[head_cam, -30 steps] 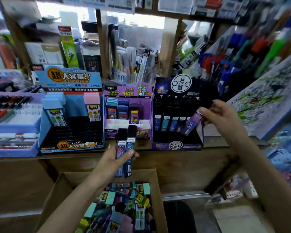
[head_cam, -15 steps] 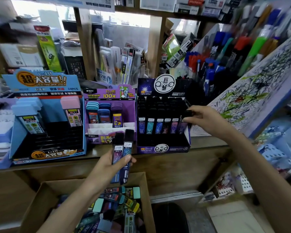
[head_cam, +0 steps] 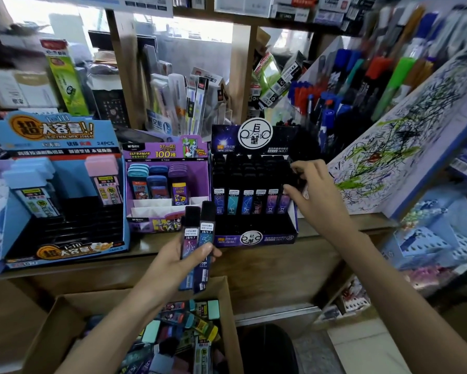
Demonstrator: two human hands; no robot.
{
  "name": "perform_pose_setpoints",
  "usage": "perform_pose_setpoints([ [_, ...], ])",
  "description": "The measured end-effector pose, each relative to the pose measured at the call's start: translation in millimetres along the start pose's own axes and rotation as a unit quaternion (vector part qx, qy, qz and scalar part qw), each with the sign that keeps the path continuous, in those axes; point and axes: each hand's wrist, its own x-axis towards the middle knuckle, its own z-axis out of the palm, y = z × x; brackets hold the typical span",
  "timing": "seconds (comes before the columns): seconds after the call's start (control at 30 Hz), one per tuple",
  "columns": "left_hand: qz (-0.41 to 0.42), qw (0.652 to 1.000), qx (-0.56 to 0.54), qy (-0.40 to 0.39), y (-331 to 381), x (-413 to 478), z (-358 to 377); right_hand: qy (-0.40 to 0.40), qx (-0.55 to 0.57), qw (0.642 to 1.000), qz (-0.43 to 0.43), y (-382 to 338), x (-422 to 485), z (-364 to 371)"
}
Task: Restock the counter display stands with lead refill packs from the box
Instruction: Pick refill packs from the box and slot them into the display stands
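My left hand point(head_cam: 170, 263) grips two slim lead refill packs point(head_cam: 197, 238) upright, black caps on top, just above the cardboard box point(head_cam: 228, 317). The box holds several loose packs point(head_cam: 189, 327) in mixed colours. On the counter stands the black constellation display stand point(head_cam: 254, 236) with a front row of packs. My right hand point(head_cam: 316, 195) is at that row's right end. Its thumb and fingers pinch the black top of the rightmost pack point(head_cam: 284, 203), which stands in its slot.
A purple display stand point(head_cam: 167, 155) and a blue one point(head_cam: 65, 247), both partly filled, sit to the left on the wooden counter point(head_cam: 254, 263). A scribbled test board point(head_cam: 405, 147) leans at the right beside pen racks. Shelves of stationery fill the back.
My right hand carried a purple pack to the black stand and set it into the rightmost slot. My left hand kept its two packs nearly still.
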Motion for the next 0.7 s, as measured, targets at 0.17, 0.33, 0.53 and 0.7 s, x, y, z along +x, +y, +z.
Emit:
perform_pose_setpoints([
  [0.17,0.008,1.000,-0.009,-0.015,5.4,2.1,3.8,-0.023,0.252,0.967,0.014,-64.4,-21.7,-4.0],
  [0.33,0.022,0.999,-0.029,-0.027,9.3,0.8,8.9,-0.200,0.432,0.871,0.122,-109.9,-34.9,19.2],
  [0.53,0.037,0.999,0.007,0.010,9.7,-7.9,-4.5,-0.155,0.510,0.831,0.158,-111.1,-23.5,17.1],
  [0.7,0.033,0.998,0.032,0.040,8.7,-13.4,-19.6,-0.020,0.488,0.857,0.165,-85.6,11.4,-6.4],
])
